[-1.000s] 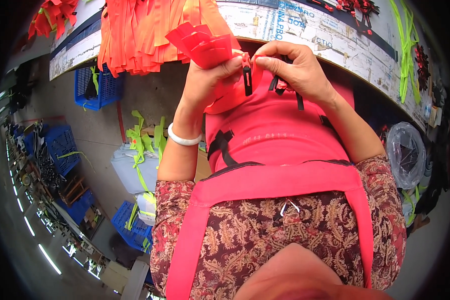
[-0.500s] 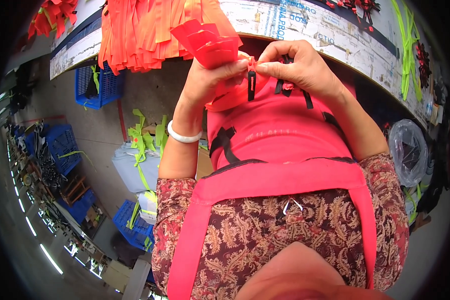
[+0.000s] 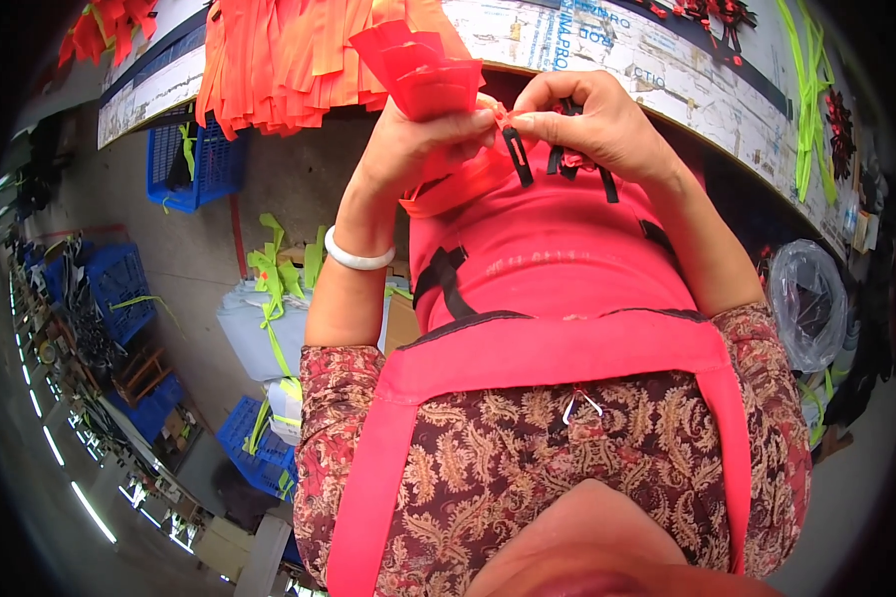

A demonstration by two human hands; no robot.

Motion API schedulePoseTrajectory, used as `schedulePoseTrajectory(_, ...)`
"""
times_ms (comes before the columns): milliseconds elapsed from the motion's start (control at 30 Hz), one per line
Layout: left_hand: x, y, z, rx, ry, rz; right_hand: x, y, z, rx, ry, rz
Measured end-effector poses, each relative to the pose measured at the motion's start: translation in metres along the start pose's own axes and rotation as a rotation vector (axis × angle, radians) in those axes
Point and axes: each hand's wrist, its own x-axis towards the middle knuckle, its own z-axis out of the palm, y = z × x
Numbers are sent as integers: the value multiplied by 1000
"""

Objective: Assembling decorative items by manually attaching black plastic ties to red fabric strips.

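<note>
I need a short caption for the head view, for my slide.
Both hands, left hand and right hand, pinch a small red piece above a red fabric item with black straps.

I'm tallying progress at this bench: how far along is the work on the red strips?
Done: it seems a fan of folded red fabric strips is already gathered in the left hand. In hand: the right hand pinches a small red piece against it, beside a black strap on the red fabric item. Left: a heap of orange strips lies on the table edge.
</note>
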Motion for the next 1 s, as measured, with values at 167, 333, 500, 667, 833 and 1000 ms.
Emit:
schedulePoseTrajectory(167, -3, -1, -2, -48, -38, -76, 0, -9, 2, -44, -62, 25)
schedulePoseTrajectory(333, -2, -1, -1, -55, -22, -38, 0, -11, 3, -85, -95, 37)
schedulePoseTrajectory(500, 0, -1, -4, 13, -54, -56, 4, -4, 0, -16, -105, 61)
schedulePoseTrajectory(667, 5, -8, 3, 14, 50, 99, 4, 12, 16, 150, 202, -25)
schedulePoseTrajectory(833, -4, -21, 12, 113, 166, 326, 2, 17, 33, 11, 326, -257)
schedulePoseTrajectory(1000, -10, -24, 13, 292, 185, 502, 1, 11, 31, -289, 261, -549)
